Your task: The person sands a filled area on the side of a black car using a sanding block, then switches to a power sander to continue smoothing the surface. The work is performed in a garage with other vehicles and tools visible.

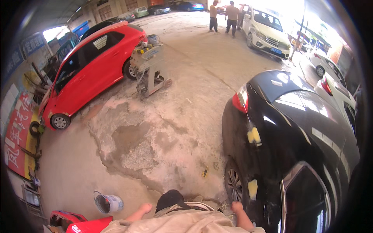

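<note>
My left hand [146, 208] hangs low beside my body, its fingers curled in, with nothing visible in them. Beside the rear wheel [234, 182] of a black car [272, 128], my right hand [236, 206] is closed; anything inside it is too small to make out. Pale yellow patches [254, 136] mark the car's side near the tail light and above the wheel. A small yellow and black tool [204, 171] lies on the floor. Left of my left hand, a white bucket [108, 203] with a wire handle is tilted over.
A red car [91, 62] stands at the left, with a grey wheeled cart [149, 72] near its rear wheel. Red body panels [87, 224] lie at lower left. At the back, two people [232, 17] stand near a white van-like car [266, 31]. The concrete floor [194, 105] is cracked.
</note>
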`<move>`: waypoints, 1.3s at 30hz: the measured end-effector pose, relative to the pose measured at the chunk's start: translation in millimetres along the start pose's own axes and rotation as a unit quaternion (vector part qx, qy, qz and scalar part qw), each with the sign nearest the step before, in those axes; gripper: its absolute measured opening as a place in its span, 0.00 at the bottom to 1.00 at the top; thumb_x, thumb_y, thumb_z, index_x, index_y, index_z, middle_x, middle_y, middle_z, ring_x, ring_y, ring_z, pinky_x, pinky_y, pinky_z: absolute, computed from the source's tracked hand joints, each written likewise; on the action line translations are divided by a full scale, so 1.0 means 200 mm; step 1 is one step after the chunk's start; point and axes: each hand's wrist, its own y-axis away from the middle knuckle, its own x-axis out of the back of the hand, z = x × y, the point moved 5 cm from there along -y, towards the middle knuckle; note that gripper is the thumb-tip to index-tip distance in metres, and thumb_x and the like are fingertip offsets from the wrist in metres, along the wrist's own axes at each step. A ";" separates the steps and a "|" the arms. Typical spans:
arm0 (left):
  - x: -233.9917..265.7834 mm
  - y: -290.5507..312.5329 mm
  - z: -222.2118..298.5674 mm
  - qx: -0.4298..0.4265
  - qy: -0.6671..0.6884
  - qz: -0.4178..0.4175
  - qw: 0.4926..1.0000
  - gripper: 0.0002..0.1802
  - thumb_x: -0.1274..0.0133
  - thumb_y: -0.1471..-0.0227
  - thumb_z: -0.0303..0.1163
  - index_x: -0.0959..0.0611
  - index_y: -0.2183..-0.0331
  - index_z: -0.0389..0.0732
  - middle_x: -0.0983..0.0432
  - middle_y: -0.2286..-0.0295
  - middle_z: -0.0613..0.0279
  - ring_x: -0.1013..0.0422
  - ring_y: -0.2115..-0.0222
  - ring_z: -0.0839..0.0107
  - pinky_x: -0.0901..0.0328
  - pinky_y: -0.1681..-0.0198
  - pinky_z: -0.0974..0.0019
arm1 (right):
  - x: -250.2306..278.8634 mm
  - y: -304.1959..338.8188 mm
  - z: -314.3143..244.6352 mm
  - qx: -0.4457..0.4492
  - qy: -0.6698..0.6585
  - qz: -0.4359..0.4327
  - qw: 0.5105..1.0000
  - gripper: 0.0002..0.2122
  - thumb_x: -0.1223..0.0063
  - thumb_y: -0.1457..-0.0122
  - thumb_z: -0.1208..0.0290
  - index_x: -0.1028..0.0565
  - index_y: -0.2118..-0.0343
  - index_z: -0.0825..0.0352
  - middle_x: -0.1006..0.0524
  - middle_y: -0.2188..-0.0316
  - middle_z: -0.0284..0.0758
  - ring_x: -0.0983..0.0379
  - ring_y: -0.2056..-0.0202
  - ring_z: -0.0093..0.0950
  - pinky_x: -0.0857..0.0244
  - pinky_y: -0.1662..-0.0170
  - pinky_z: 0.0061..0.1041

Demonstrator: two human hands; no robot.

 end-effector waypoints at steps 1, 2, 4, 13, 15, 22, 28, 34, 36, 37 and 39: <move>0.05 -0.03 0.01 0.036 0.005 0.016 0.999 0.23 0.55 0.39 0.47 0.12 0.58 0.44 0.18 0.57 0.45 0.21 0.57 0.48 0.29 0.50 0.49 | 0.16 -0.14 -0.07 -0.086 -0.175 0.021 0.981 0.18 0.52 0.42 0.59 0.18 0.77 0.67 0.17 0.74 0.46 0.19 0.70 0.42 0.27 0.61 0.41; 0.06 -0.04 0.07 -0.029 -0.081 -0.014 0.996 0.22 0.55 0.40 0.46 0.12 0.59 0.44 0.18 0.58 0.45 0.21 0.57 0.49 0.29 0.51 0.50 | 0.32 -0.29 -0.20 -0.094 -0.164 0.070 0.979 0.20 0.54 0.41 0.59 0.19 0.79 0.69 0.19 0.80 0.44 0.20 0.73 0.40 0.28 0.64 0.40; 0.11 -0.08 0.19 -0.143 -0.270 -0.062 0.950 0.19 0.53 0.40 0.44 0.12 0.61 0.44 0.17 0.61 0.44 0.20 0.58 0.52 0.28 0.51 0.52 | 0.56 -0.51 -0.39 -0.084 -0.180 0.060 0.978 0.19 0.49 0.42 0.58 0.18 0.77 0.70 0.20 0.79 0.45 0.20 0.71 0.43 0.29 0.62 0.40; 0.74 -0.88 0.42 -0.062 0.005 -0.121 0.991 0.18 0.51 0.42 0.44 0.12 0.62 0.45 0.17 0.61 0.46 0.21 0.56 0.54 0.29 0.51 0.54 | 0.65 -1.17 -0.74 -0.006 0.141 -0.038 0.989 0.15 0.48 0.43 0.62 0.18 0.64 0.69 0.17 0.63 0.48 0.18 0.59 0.41 0.27 0.52 0.40; 0.93 -1.23 0.52 -0.092 -0.039 -0.141 0.985 0.19 0.50 0.42 0.45 0.12 0.61 0.45 0.17 0.60 0.47 0.22 0.55 0.55 0.29 0.50 0.54 | 0.65 -1.30 -0.94 -0.046 0.056 -0.106 0.992 0.15 0.48 0.42 0.62 0.18 0.64 0.69 0.17 0.64 0.47 0.19 0.60 0.40 0.27 0.53 0.39; 2.24 -2.43 1.09 -0.030 -0.104 -0.012 0.994 0.24 0.46 0.49 0.48 0.13 0.56 0.44 0.18 0.55 0.50 0.23 0.54 0.50 0.30 0.49 0.50 | 0.99 -2.04 -1.73 -0.156 -0.174 -0.050 0.971 0.15 0.48 0.40 0.61 0.17 0.66 0.68 0.17 0.66 0.45 0.19 0.62 0.37 0.27 0.55 0.37; 3.23 -2.99 1.85 -0.068 0.059 0.113 0.989 0.20 0.42 0.48 0.46 0.19 0.57 0.46 0.19 0.58 0.55 0.24 0.55 0.53 0.29 0.52 0.50 | 1.21 -2.71 -2.07 -0.188 -0.208 -0.054 0.958 0.16 0.48 0.38 0.60 0.16 0.67 0.68 0.16 0.67 0.43 0.19 0.63 0.35 0.27 0.56 0.35; 3.45 -3.36 2.14 -0.135 0.081 0.143 0.977 0.30 0.39 0.49 0.48 0.22 0.48 0.44 0.22 0.53 0.49 0.25 0.52 0.52 0.31 0.47 0.52 | 1.24 -3.54 -2.22 -0.221 -0.134 -0.170 0.951 0.17 0.48 0.36 0.59 0.16 0.68 0.68 0.16 0.69 0.41 0.20 0.65 0.32 0.27 0.57 0.34; 3.49 -3.37 2.05 -0.029 0.020 0.104 0.994 0.34 0.39 0.48 0.50 0.25 0.44 0.44 0.24 0.50 0.47 0.26 0.51 0.51 0.31 0.46 0.51 | 1.31 -3.85 -2.26 -0.232 -0.118 -0.213 0.942 0.17 0.48 0.35 0.58 0.16 0.69 0.68 0.16 0.70 0.40 0.20 0.65 0.31 0.27 0.58 0.33; 3.56 -3.37 2.01 -0.013 0.032 0.119 0.992 0.34 0.40 0.48 0.51 0.25 0.44 0.44 0.23 0.51 0.46 0.26 0.51 0.50 0.31 0.46 0.51 | 1.38 -4.04 -2.29 -0.235 -0.114 -0.232 0.937 0.17 0.48 0.35 0.58 0.16 0.69 0.68 0.16 0.70 0.40 0.20 0.66 0.31 0.27 0.58 0.33; 3.78 -3.39 1.92 0.051 0.068 0.111 0.990 0.35 0.40 0.46 0.52 0.25 0.43 0.43 0.23 0.52 0.45 0.25 0.51 0.50 0.31 0.47 0.51 | 1.61 -4.52 -2.44 -0.198 -0.051 -0.259 0.944 0.18 0.48 0.34 0.58 0.15 0.69 0.68 0.16 0.70 0.39 0.20 0.66 0.30 0.27 0.58 0.32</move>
